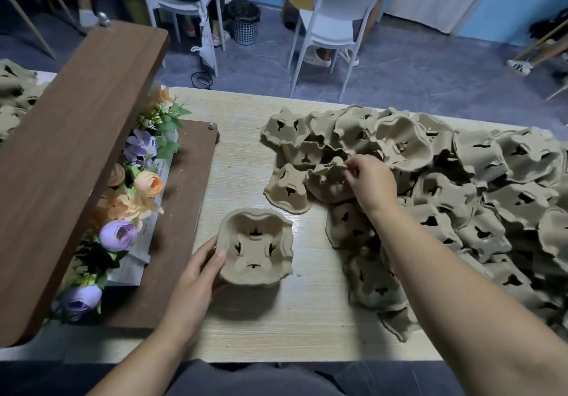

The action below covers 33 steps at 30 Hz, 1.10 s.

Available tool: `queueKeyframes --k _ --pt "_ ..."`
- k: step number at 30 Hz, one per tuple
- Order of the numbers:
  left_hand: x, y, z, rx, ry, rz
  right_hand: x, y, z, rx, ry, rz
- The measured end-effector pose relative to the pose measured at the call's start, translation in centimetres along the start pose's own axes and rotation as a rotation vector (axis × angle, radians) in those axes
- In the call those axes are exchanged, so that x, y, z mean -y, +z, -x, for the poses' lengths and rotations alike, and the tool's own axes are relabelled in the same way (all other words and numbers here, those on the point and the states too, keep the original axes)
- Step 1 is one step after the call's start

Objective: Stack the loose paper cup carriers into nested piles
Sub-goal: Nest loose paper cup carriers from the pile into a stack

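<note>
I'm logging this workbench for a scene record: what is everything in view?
table: one, pale wood, foreground
shelf: one, dark brown, left
near carrier: one or a nested few, brown, table centre, open side up
loose carriers: many, brown, heaped on table's right
pinched carrier: one, brown, heap's left edge
far carriers: several, brown, far left behind shelf
flowers: several, purple and orange, on shelf's lower board
chairs: two, white, behind table
bin: one, dark, floor between chairs
left hand: grips near carrier's rim
right hand: pinches pinched carrier
</note>
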<state>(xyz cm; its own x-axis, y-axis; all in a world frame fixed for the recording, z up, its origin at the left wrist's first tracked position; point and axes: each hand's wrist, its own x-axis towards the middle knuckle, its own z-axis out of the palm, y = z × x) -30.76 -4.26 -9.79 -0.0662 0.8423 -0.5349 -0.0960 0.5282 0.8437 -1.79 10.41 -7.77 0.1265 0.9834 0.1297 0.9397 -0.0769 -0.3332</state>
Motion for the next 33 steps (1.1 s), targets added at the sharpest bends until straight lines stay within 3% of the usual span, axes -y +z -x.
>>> queueKeyframes --k 3,6,9,13,19,33 --pt "0.1 0.1 0.0 -0.017 0.004 0.015 1.0 -2.1 1.0 -0.098 0.009 -0.13" --pt "0.1 0.3 0.1 -0.014 0.012 0.008 2.2 -4.7 3.5 -0.126 0.25 -0.55" --pt "0.1 0.4 0.0 -0.02 0.027 0.023 3.7 -6.5 6.8 0.028 0.515 -1.051" --pt "0.1 0.7 0.0 -0.033 0.05 0.03 5.5 -6.5 10.4 0.28 0.722 -1.408" --pt "0.8 0.4 -0.4 -0.011 0.061 0.011 7.2 -5.6 12.6 0.48 0.806 -1.475" --pt "-0.2 0.9 0.2 0.041 -0.001 0.177 9.8 -3.3 15.4 0.602 0.562 -1.268"
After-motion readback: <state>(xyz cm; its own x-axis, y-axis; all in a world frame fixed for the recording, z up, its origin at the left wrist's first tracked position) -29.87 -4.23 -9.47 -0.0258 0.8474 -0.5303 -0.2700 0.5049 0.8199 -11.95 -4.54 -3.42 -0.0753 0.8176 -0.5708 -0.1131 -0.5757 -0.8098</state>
